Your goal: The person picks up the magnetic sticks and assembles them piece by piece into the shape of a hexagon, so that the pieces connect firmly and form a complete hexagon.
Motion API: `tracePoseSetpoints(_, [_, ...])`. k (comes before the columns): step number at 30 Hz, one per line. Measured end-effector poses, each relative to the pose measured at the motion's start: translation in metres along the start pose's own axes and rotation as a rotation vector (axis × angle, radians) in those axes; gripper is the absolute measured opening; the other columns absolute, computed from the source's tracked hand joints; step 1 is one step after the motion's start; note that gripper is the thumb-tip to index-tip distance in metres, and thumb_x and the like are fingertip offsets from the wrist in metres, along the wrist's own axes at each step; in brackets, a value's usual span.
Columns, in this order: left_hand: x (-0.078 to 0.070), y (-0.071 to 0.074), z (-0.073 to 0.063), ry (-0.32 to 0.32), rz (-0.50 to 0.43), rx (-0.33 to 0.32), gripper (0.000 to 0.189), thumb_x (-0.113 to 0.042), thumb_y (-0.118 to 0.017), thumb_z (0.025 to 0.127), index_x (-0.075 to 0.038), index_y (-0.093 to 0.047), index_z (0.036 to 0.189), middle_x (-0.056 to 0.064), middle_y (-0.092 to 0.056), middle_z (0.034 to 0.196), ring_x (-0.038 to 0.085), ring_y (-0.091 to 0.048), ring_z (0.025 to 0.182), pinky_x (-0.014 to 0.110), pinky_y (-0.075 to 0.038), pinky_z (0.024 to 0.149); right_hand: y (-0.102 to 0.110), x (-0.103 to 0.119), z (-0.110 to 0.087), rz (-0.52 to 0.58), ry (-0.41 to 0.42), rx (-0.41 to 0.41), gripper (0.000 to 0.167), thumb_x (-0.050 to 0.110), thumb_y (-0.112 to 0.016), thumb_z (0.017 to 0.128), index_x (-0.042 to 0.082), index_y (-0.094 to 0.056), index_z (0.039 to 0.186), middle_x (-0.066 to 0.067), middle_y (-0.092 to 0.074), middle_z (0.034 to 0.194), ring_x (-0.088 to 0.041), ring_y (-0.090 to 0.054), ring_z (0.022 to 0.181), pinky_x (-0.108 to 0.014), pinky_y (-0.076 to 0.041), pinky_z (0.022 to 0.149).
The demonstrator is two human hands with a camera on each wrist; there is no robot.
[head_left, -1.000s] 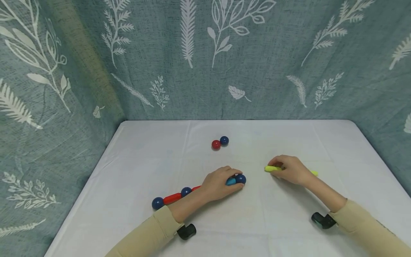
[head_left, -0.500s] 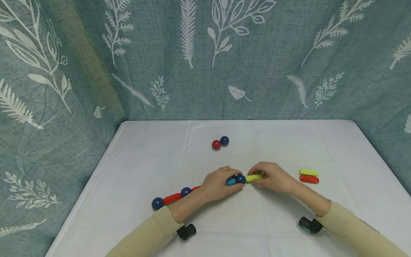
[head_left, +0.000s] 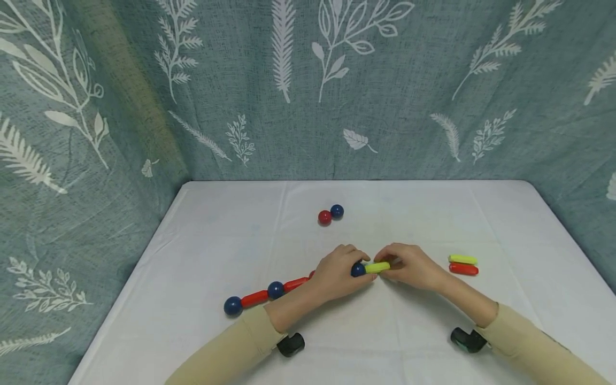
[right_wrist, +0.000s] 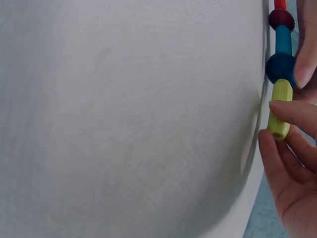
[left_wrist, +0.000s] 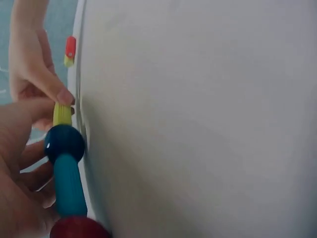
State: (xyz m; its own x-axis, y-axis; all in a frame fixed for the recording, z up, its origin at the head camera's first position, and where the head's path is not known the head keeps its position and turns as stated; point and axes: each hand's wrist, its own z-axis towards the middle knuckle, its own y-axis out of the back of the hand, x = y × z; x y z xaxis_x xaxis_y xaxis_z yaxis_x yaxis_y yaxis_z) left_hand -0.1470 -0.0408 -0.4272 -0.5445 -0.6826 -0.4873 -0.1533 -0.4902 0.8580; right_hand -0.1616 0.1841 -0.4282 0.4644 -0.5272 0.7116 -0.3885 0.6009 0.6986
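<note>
A chain of coloured sticks and balls (head_left: pixel 254 299) slants across the white table, a dark blue ball (head_left: pixel 233 306) at its left end. My left hand (head_left: pixel 339 272) lies over its right part, thumb and fingers curled round the stretch where another dark blue ball (head_left: pixel 358 269) meets a yellow stick (head_left: pixel 377 267). The left wrist view shows a light blue stick (left_wrist: pixel 69 183) and a dark red ball (left_wrist: pixel 79 228) behind that ball. With thumb and fingers my right hand (head_left: pixel 413 266) pinches the yellow stick's free end. The chain's middle is hidden under my left hand in the head view.
To the right, a second yellow stick (head_left: pixel 463 259) lies alongside a red stick (head_left: pixel 464 269). Farther back, a red ball (head_left: pixel 324 217) and a dark blue ball (head_left: pixel 337 212) sit side by side. A patterned curtain (head_left: pixel 298 128) hangs behind the white table (head_left: pixel 226 224).
My right hand has brought the yellow stick leftward to the chain's right-end ball. My left hand has slid right along the chain, which has shifted slightly left.
</note>
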Motion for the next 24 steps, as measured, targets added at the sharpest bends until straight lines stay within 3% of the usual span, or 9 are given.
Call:
tracePoseSetpoints(4, [0.002,-0.003,0.004,0.015,-0.031,0.03,0.025,-0.032,-0.072,0.089,-0.012,-0.073,0.105,-0.001,-0.065,0.093,0.011,-0.055,0.085,0.018,-0.045,0.071,0.0,0.0,0.003,0.036,-0.021,0.008,0.025,0.003,-0.073,0.085,0.005,-0.067,0.109,-0.002,-0.066,0.103,-0.016,-0.062,0.093,-0.024,-0.054,0.077])
tracePoseSetpoints(9, [0.009,-0.005,0.001,0.038,-0.071,0.06,0.024,-0.031,-0.07,0.091,-0.013,-0.072,0.106,-0.002,-0.065,0.095,0.011,-0.055,0.088,0.02,-0.045,0.074,0.005,-0.004,0.016,0.033,-0.048,-0.035,0.021,0.008,-0.066,0.091,0.007,-0.068,0.111,-0.004,-0.068,0.106,-0.018,-0.064,0.093,-0.031,-0.053,0.078])
tracePoseSetpoints(17, [0.015,-0.005,0.0,0.054,-0.085,0.084,0.025,-0.035,-0.068,0.092,-0.016,-0.071,0.108,-0.003,-0.064,0.1,0.01,-0.055,0.089,0.021,-0.045,0.077,0.006,-0.006,0.07,0.035,-0.06,-0.156,0.03,0.008,-0.063,0.093,0.004,-0.061,0.123,-0.016,-0.062,0.118,-0.03,-0.062,0.103,-0.042,-0.053,0.083])
tracePoseSetpoints(24, [0.014,-0.003,-0.001,0.049,-0.09,0.087,0.025,-0.034,-0.067,0.093,-0.015,-0.071,0.108,-0.002,-0.065,0.103,0.012,-0.056,0.093,0.023,-0.046,0.08,0.002,-0.009,0.112,-0.005,0.01,-0.105,0.045,0.006,-0.065,0.093,0.004,-0.052,0.136,-0.017,-0.051,0.133,-0.032,-0.054,0.114,-0.042,-0.051,0.088])
